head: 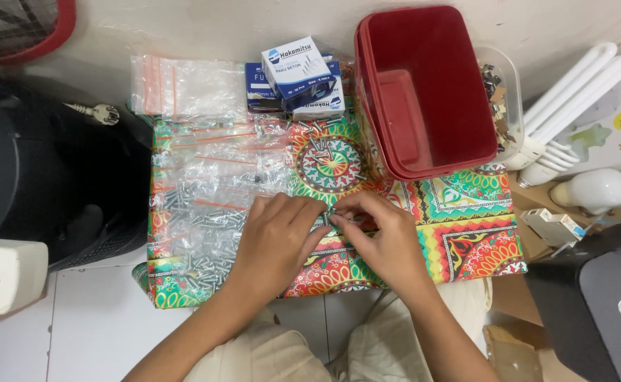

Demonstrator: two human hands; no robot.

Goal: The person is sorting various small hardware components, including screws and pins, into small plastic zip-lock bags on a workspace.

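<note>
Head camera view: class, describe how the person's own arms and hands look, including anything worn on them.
Both forearms are bare, with no sleeves in view. The left hand and right hand wear no gloves, and no rings, watch or bracelets are visible. Nails look short and unpainted.

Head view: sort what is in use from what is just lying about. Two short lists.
In use:
left hand and right hand, fingertips together over a small clear bag
filled screw bags
loose screws
patterned cloth

Lying about:
red tub
small boxes
empty bags
lamp tubes
white bulb
plug
</note>
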